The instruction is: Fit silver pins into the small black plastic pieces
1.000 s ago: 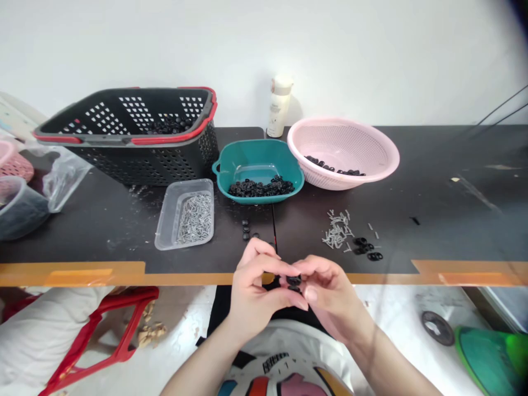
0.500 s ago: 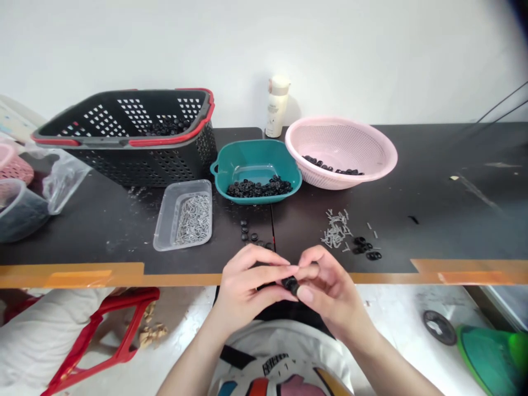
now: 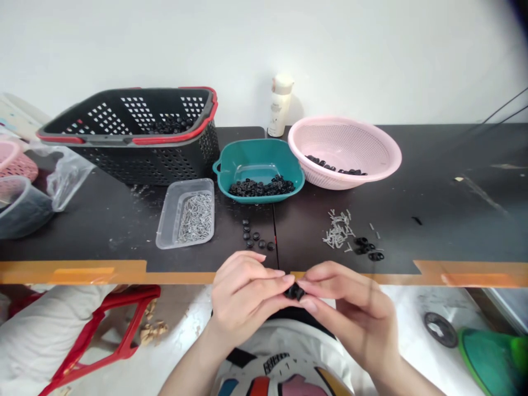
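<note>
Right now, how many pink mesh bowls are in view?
2: a large pink colander on the dark table, right of the teal dish, and a pink mesh bowl cut off at the left edge. Others may be hidden.

Workbench [image 3: 454,220]: basket [image 3: 144,170] at back left; tray [image 3: 165,220] in front of it, holding pins [image 3: 194,218]; bowl [image 3: 259,162] right of the tray, holding rings [image 3: 262,188]; colander [image 3: 344,144] right of the bowl; bottle [image 3: 280,104] behind, between those two.

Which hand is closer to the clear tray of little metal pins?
Left. The left hand is below and to the right of the clear plastic tray, past the table's front edge. The right hand is farther right, beyond the small black pieces both hands pinch.
</note>
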The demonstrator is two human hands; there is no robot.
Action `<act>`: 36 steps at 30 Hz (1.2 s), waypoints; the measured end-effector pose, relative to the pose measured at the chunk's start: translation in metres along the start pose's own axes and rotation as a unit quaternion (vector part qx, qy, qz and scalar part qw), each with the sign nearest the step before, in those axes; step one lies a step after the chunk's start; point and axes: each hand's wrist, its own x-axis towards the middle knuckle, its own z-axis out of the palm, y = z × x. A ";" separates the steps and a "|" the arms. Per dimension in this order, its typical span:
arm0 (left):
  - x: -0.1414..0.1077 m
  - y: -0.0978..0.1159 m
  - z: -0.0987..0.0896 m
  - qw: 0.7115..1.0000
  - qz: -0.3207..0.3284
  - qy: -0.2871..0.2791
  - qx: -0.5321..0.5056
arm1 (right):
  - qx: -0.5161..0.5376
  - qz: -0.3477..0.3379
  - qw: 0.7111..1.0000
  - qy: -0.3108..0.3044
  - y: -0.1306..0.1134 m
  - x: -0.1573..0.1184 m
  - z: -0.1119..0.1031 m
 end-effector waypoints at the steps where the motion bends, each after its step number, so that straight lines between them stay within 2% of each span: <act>1: 0.000 0.000 0.000 1.000 0.002 0.001 0.004 | 0.014 0.015 1.000 -0.003 0.000 0.001 0.000; 4: 0.001 0.002 -0.002 1.000 0.011 -0.007 0.013 | 0.098 0.081 0.992 -0.027 0.001 0.006 0.001; 6: 0.002 0.003 -0.003 1.000 0.019 -0.011 0.017 | 0.171 0.147 0.973 -0.058 0.005 0.010 -0.001; 9: 0.002 0.002 -0.004 1.000 0.024 -0.014 0.013 | 0.245 0.226 0.929 -0.160 0.011 0.018 -0.006; 11: 0.002 0.001 -0.004 0.999 0.027 -0.022 -0.001 | 0.251 0.227 0.911 -0.237 0.014 0.023 -0.010; 13: 0.003 -0.002 -0.004 0.999 0.025 -0.032 -0.017 | 0.235 0.209 0.909 -0.275 0.015 0.026 -0.012; 16: 0.004 -0.004 -0.006 0.998 0.025 -0.050 -0.017 | 0.203 0.172 0.925 -0.272 0.013 0.027 -0.011; 21: 0.006 -0.001 -0.010 0.996 0.053 -0.056 0.037 | 0.143 0.084 0.961 -0.221 0.009 0.019 -0.004; 26: 0.003 -0.002 -0.007 0.990 0.095 -0.057 0.084 | 0.128 0.077 0.975 -0.166 0.014 0.014 0.004; 30: 0.003 -0.005 -0.005 0.988 0.103 -0.065 0.098 | 0.173 0.126 0.962 -0.168 0.027 0.012 0.006; 36: 0.008 -0.002 -0.007 0.989 0.075 -0.094 0.088 | 0.278 0.213 0.905 -0.240 0.044 0.017 -0.003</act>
